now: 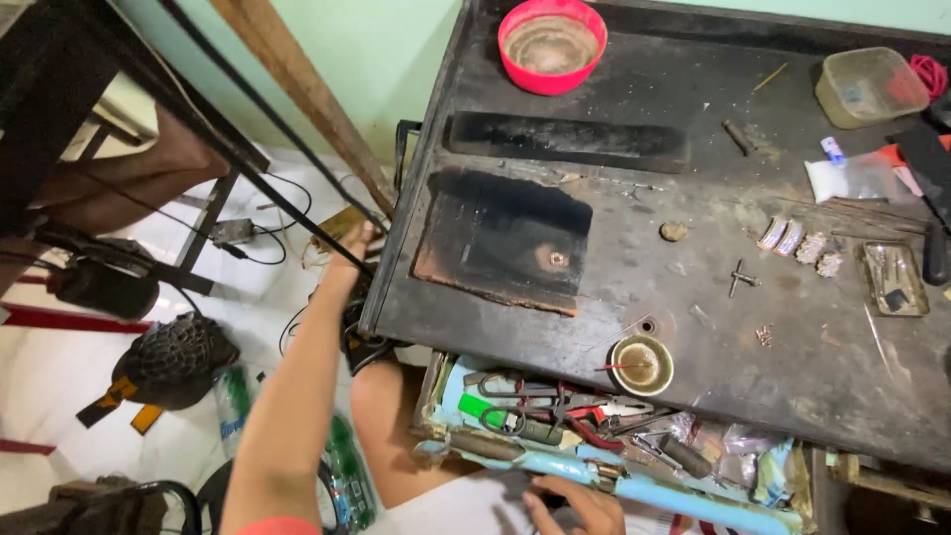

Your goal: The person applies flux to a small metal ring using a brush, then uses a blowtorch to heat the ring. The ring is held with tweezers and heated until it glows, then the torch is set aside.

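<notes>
A single head-worn view looks steeply down from above and close in, tilted so the dark, scorched metal counter [753,327] slants across the right. The open light-blue drawer of tools [594,446] sits at the bottom edge, the white tiled floor [59,367] on the left.

Dark, scuffed workbench [693,327] carries everything. Red bowl [552,45] at far edge, long black strip [565,142] below it, burnt dark board [505,241] nearer the left edge. Small round brass dish [641,365] near the front edge. Cloudy plastic tub [870,86] in far right corner, clear plastic bag [852,178] just below it. Small metal tray [894,279] at right, row of small silvery pieces [797,243] beside it. Tiny cross-shaped metal part [740,278] mid-bench. Open drawer [614,485] with pliers and tools hangs under the front edge.
</notes>
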